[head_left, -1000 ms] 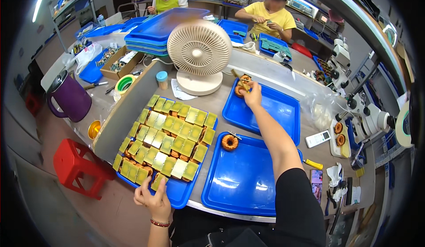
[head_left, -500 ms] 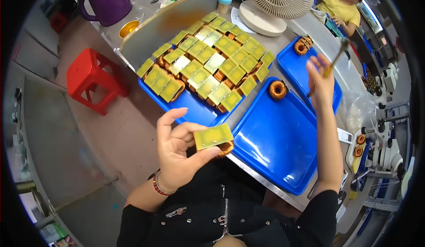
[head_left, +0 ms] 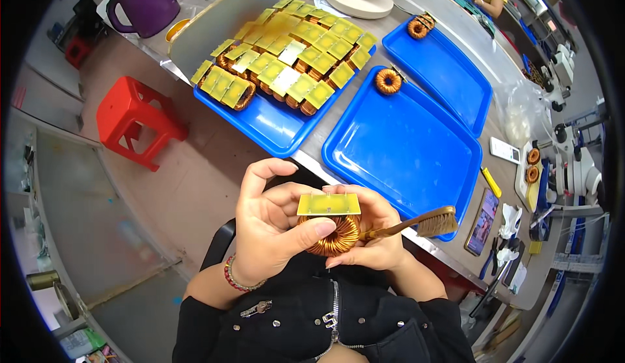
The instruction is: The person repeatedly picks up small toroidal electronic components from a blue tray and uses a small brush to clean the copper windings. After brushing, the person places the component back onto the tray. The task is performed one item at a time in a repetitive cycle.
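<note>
Both hands meet at six o'clock: the left hand (head_left: 270, 229) and right hand (head_left: 371, 233) grip a copper coil (head_left: 333, 234) with a yellow plate (head_left: 329, 203); the right also holds a brush (head_left: 435, 222). A blue tray (head_left: 416, 154) lies toward two o'clock, bearing one coil (head_left: 388, 81).

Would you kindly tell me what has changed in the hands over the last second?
The left hand lifted a copper coil with a yellow plate off the left tray and brought it to the lap. The right hand drew back from the far tray, now holds a small brush, and joined the left on the coil. The single coil on the middle tray stayed put.
</note>
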`<action>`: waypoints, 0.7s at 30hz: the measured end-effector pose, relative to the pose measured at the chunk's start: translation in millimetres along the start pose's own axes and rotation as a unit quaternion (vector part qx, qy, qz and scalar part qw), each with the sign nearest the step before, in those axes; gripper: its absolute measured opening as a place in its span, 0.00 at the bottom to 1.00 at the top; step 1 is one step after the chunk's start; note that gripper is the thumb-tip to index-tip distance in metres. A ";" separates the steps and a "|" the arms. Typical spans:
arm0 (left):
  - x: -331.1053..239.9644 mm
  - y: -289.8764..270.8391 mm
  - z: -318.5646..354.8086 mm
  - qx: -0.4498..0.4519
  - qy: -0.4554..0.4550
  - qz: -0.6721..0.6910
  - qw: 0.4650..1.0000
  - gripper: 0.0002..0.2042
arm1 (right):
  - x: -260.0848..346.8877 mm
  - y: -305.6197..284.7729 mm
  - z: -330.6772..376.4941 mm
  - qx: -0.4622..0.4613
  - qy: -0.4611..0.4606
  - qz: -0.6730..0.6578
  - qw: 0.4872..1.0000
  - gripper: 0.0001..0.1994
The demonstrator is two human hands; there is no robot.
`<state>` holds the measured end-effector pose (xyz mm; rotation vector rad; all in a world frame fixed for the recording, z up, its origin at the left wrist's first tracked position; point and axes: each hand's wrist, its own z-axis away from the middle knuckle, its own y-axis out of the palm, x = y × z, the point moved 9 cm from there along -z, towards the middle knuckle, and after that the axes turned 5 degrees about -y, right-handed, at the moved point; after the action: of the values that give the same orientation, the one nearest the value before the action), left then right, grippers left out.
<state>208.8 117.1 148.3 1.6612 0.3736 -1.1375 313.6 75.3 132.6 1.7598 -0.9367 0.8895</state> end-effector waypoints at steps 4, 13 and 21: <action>5.8 8.3 9.8 0.003 -0.003 -0.003 1.000 0.23 | 6.1 7.1 13.5 0.039 -0.049 -0.010 0.998 0.41; 14.8 23.7 15.3 0.007 -0.005 -0.035 0.999 0.17 | 3.5 0.6 35.4 -0.004 -0.060 -0.064 0.996 0.42; 20.7 25.6 11.4 -0.005 -0.030 -0.036 0.999 0.20 | 4.4 -2.4 38.3 -0.004 -0.068 -0.067 0.995 0.41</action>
<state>231.6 90.9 145.9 1.6129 0.4021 -1.2335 324.0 39.2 123.5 1.8711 -0.8955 0.6854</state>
